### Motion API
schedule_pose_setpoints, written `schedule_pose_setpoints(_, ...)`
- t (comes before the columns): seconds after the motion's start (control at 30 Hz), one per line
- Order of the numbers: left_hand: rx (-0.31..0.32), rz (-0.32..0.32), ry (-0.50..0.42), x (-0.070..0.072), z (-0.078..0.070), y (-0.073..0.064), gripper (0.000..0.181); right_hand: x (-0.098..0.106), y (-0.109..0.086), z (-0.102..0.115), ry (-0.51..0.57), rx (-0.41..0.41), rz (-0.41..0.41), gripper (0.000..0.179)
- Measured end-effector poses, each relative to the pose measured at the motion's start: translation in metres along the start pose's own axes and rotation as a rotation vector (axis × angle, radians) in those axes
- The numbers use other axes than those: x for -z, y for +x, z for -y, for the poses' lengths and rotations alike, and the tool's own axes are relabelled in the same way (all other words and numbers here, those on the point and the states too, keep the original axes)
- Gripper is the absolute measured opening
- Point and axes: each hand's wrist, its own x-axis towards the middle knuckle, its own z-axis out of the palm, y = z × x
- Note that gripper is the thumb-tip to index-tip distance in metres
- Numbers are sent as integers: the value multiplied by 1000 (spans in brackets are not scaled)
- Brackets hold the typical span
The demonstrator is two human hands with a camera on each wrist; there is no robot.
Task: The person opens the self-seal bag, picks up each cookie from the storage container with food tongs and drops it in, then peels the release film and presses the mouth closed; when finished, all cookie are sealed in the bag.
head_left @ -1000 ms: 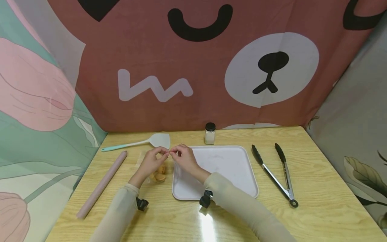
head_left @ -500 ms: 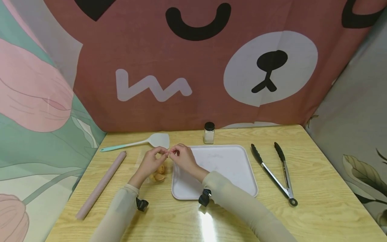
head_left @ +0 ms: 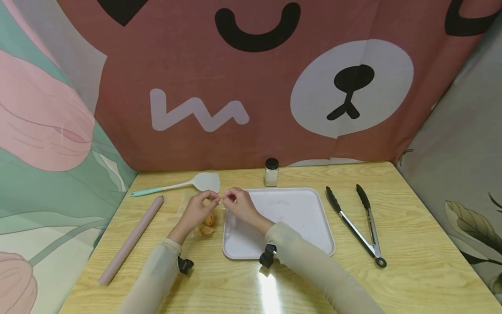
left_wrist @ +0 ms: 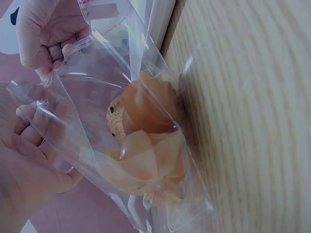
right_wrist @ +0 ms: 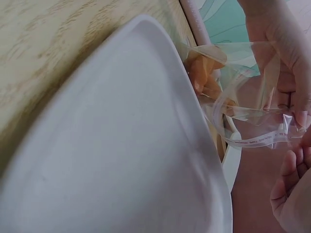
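A clear plastic bag [left_wrist: 92,165] stands on the table at the left of the tray, with several tan, curved food pieces [left_wrist: 146,165] inside, one dotted with dark specks. My left hand [head_left: 195,212] pinches the bag's upper edge between thumb and fingers. Beside it, my right hand [head_left: 241,208] pinches the end of a clear sealing strip [right_wrist: 252,142] with red print. The strip loops down from the bag near the tray's edge. In the left wrist view, my right hand [left_wrist: 53,29] is at the top, beyond the bag mouth.
A white tray [head_left: 290,226] lies right of the bag. Behind stand a black-lidded jar [head_left: 271,173] and a spatula [head_left: 205,181]. A pinkish rolling pin [head_left: 131,242] lies left, and spread tongs [head_left: 358,229] lie right. A printed cloth [head_left: 270,144] hangs behind the table.
My right hand has moved slightly right, and a small gap now parts it from my left hand. A loop of the strip now shows over the tray's left edge. The left hand barely moves.
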Motion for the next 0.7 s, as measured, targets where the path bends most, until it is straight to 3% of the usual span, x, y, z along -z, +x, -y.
schedule_pose_setpoints(0.43,7,22,25,3,1,-3,4,0,-3,-4,20,-54,7,6)
schedule_pose_setpoints(0.7,26,-22,27,9,6,-6,4,8,-4,-9,65,-134,-56,7)
